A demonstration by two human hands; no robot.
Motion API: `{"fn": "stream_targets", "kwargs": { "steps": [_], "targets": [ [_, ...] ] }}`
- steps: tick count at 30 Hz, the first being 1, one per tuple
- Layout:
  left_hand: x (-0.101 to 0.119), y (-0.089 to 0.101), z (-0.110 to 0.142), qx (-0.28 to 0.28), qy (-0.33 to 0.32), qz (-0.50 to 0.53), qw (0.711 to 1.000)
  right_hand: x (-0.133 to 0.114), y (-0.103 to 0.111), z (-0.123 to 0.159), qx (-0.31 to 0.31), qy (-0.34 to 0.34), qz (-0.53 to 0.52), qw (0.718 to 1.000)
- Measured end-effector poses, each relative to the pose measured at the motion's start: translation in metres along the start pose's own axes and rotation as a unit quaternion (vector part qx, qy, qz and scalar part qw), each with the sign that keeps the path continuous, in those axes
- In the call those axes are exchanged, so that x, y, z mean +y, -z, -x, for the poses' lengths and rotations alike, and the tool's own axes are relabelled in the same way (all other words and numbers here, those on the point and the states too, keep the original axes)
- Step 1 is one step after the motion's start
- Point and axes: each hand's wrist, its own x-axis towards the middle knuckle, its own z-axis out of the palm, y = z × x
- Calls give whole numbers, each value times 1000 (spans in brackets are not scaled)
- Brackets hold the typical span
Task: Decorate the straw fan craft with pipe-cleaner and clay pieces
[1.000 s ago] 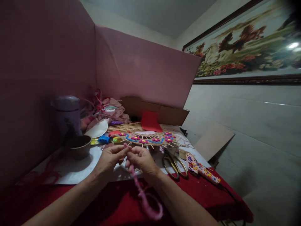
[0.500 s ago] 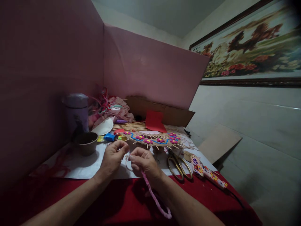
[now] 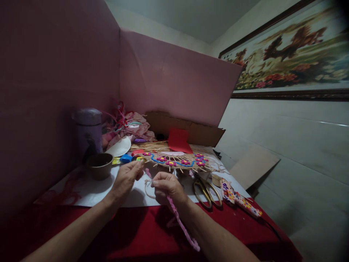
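Note:
A pink fuzzy braided cord [image 3: 182, 228] runs through my right hand [image 3: 170, 188], its fingers closed on it. The long part hangs down over the red cloth, and a short pink end sticks up past the fingertips. A thin pale string [image 3: 148, 191] loops below that end. Just to the left, my left hand [image 3: 127, 180] has its thumb and fingers pressed together, apart from the cord's end. What it pinches, if anything, is too small to make out. Beyond both hands lies a curved craft piece [image 3: 177, 163] with thin sticks, magenta flowers and a blue wavy line.
Gold-handled scissors [image 3: 207, 193] and a flower-patterned glue gun [image 3: 240, 200] lie at right. A bowl [image 3: 100, 169] and a purple flask [image 3: 88, 131] stand left. Behind are a white paper plate [image 3: 120, 146], red paper [image 3: 178, 140], pink fabric [image 3: 136, 125] and pink panels [image 3: 174, 72].
My left hand has moved left, away from my right hand, so the cord's short pink end now shows between them. My right hand keeps hold of the cord.

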Motion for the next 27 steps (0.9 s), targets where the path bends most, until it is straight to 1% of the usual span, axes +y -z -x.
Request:
{"fn": "stream_targets", "kwargs": {
  "steps": [3, 8, 11, 13, 15, 17, 21, 23, 27],
  "targets": [
    [2, 4, -2, 6, -8, 19, 1000, -2, 2, 0, 4, -9, -9, 1000],
    [3, 1, 1, -70, 11, 23, 997, -1, 2, 1, -13, -12, -5, 1000],
    [2, 0, 3, -61, 18, 10, 998, 0, 1, 1, -17, -6, 2, 1000],
    [1, 0, 3, -66, 48, 39, 996, 0, -1, 1, -13, 0, 4, 1000],
    [1, 0, 2, -88, 89, 89, 988, 0, -2, 1, -6, 2, 6, 1000],
    [1, 0, 1, -100, 114, 134, 979, 0, -3, 1, 5, 9, 8, 1000],
    [-1, 2, -1, -81, 123, 200, 969, 0, -2, 0, 28, 46, 11, 999],
    [-2, 2, -1, -79, 146, 217, 962, 1, -1, 0, 32, 58, 9, 998],
    [-3, 0, 0, -72, 189, 243, 949, 3, 1, 0, 35, 63, 18, 997]
  ]
}}
